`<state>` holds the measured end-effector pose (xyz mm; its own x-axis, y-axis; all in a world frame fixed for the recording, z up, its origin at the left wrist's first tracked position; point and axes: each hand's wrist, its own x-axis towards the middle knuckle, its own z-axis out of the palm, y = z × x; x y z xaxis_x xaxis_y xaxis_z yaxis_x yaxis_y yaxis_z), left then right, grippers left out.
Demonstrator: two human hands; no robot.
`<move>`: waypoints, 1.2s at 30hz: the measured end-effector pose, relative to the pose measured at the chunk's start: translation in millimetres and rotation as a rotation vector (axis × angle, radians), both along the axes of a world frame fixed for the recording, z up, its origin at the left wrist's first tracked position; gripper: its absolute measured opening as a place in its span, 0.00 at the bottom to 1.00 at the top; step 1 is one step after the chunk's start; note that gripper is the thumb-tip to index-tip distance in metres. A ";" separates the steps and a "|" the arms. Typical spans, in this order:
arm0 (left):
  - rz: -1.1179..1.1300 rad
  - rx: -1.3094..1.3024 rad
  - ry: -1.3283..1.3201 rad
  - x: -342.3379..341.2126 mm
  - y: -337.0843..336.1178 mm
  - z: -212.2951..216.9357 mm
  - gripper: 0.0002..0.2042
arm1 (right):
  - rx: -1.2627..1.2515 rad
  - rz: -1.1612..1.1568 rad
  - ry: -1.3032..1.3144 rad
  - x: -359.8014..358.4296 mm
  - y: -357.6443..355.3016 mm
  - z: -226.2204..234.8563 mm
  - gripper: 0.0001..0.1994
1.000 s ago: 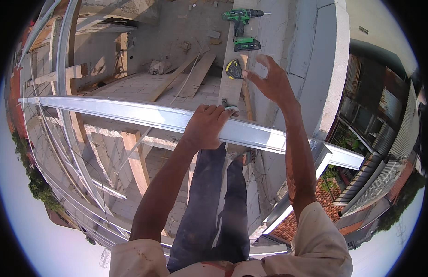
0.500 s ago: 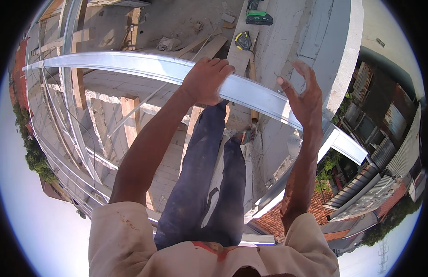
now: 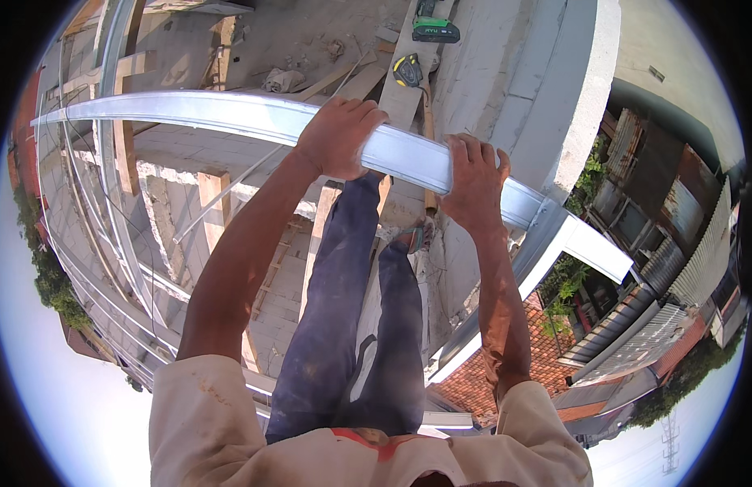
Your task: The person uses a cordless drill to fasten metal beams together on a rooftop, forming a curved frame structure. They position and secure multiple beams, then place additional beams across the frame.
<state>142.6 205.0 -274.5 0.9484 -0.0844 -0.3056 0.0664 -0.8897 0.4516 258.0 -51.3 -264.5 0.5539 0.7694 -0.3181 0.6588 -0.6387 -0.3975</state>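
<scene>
A long silvery metal channel (image 3: 217,108) runs across in front of me, from the far left to a metal beam (image 3: 532,258) at the right. My left hand (image 3: 341,138) wraps over it near its middle. Farther right, my right hand (image 3: 475,180) grips the same channel, fingers curled over its far edge. Between my hands a stretch of bare metal shows. The channel's right end meets the beam, and a short white metal piece (image 3: 599,247) sticks out beyond it. The undersides of both grips are hidden.
Beyond the channel, a green and black power tool (image 3: 435,30), a yellow and black tape measure (image 3: 407,71) and a hammer-like wooden handle (image 3: 428,150) lie along a plank by the block wall (image 3: 591,97). Wooden posts (image 3: 215,207) stand at left. Tiled roofs (image 3: 526,357) lie far below right.
My right hand, raised and open beside the channel before, has come down to the left and closed on it. My left hand keeps its hold. The view has shifted slightly.
</scene>
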 end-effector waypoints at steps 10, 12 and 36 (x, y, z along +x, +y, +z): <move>-0.007 0.021 -0.037 3.2 -0.1 3.8 0.38 | -0.040 -0.146 0.524 49.0 27.1 3.3 0.47; 0.010 0.010 -0.006 1.8 3.0 6.1 0.37 | 0.103 -0.217 0.508 72.7 58.4 -19.7 0.47; 0.039 -0.185 -0.065 -1.6 12.3 -10.1 0.36 | -0.226 -0.555 0.297 218.1 263.9 -270.9 0.27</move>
